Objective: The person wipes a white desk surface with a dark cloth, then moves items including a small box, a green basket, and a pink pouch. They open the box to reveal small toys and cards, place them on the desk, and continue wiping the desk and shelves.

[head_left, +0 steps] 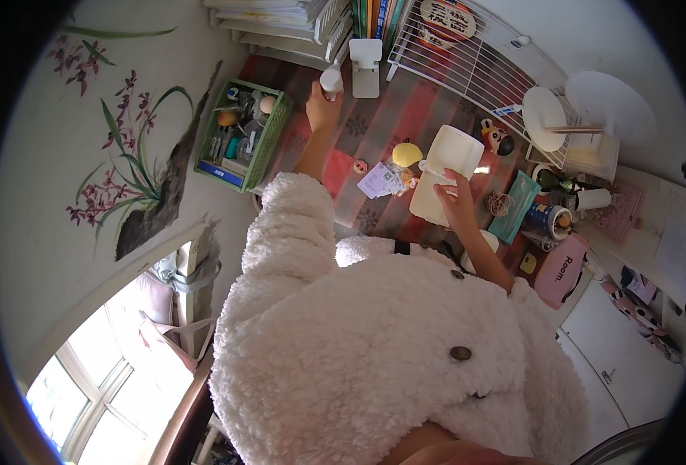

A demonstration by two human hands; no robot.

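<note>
My left hand (324,110) is closed around a small white round-topped object (331,78), held above the table near the paper trays; its exact kind does not show. Over the lower half of an open cream hinged box (428,200) is my right hand (458,203), thumb and fingers apart, touching the box near its fold. Left of the box lie a yellow lemon-shaped item (406,154), a pale printed card (375,180) and a small pink figure (360,166). A white folding stand (365,70) stands just right of my left hand.
At the left is a green basket (279,124) of bottles and small items. White paper trays (289,35) and a wire rack (467,66) line the back. On the right are a cartoon figurine (497,138), a teal case (516,208), a blue can (543,219) and a pink bag (561,270).
</note>
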